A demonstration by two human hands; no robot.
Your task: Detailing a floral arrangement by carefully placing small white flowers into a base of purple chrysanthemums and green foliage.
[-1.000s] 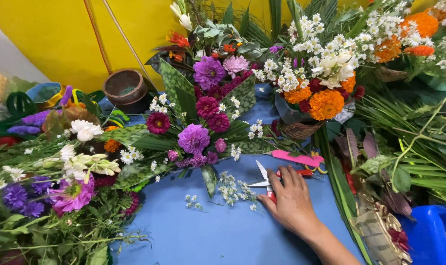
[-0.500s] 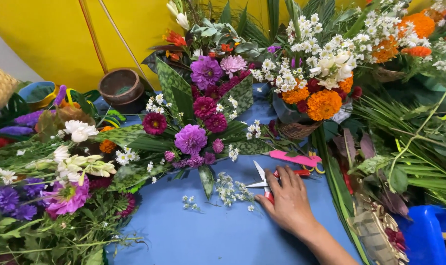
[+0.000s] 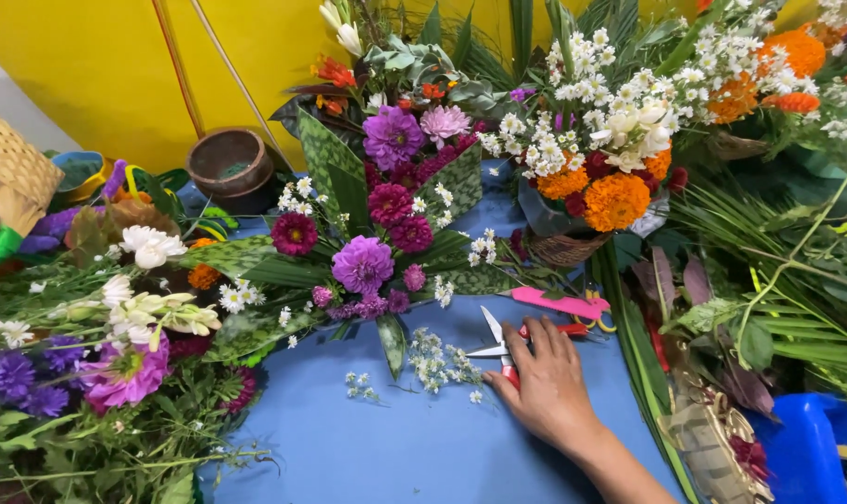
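1. The right hand (image 3: 547, 385) covers the handles of the scissors (image 3: 494, 343); only the open blades and a bit of red grip show, so how the fingers hold them cannot be told.
2. The forearm runs out of the bottom edge.
3. The left hand is nowhere in view.
4. The pink tool (image 3: 559, 302) is partly hidden by leaves at its left end, and its kind is unclear.
5. The blue tub (image 3: 811, 443) is cut off by the right and bottom edges.
6. The woven basket (image 3: 8, 173) is cropped at the left edge.
7. The contents of the brown pot (image 3: 228, 163) are too dim to tell.
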